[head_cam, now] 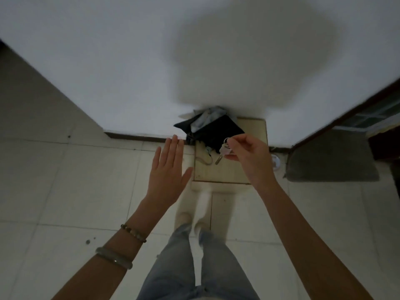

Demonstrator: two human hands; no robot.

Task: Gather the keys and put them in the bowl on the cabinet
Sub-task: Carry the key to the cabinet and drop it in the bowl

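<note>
My right hand point(249, 156) pinches a small bunch of keys point(224, 151) by its ring, and one key dangles down over a low pale wooden stand point(251, 148) against the wall. My left hand point(167, 172) is held flat and open to the left of the stand, fingers together, holding nothing. A dark bag point(214, 129) with light cloth or paper sticking out lies on the back of the stand. No bowl is in view.
A white wall fills the upper frame. A grey doormat point(331, 156) lies at the right by a dark-framed doorway. A small round white object point(275, 162) sits on the floor right of the stand. A thin cord point(202, 160) lies on the stand. The floor is pale tile.
</note>
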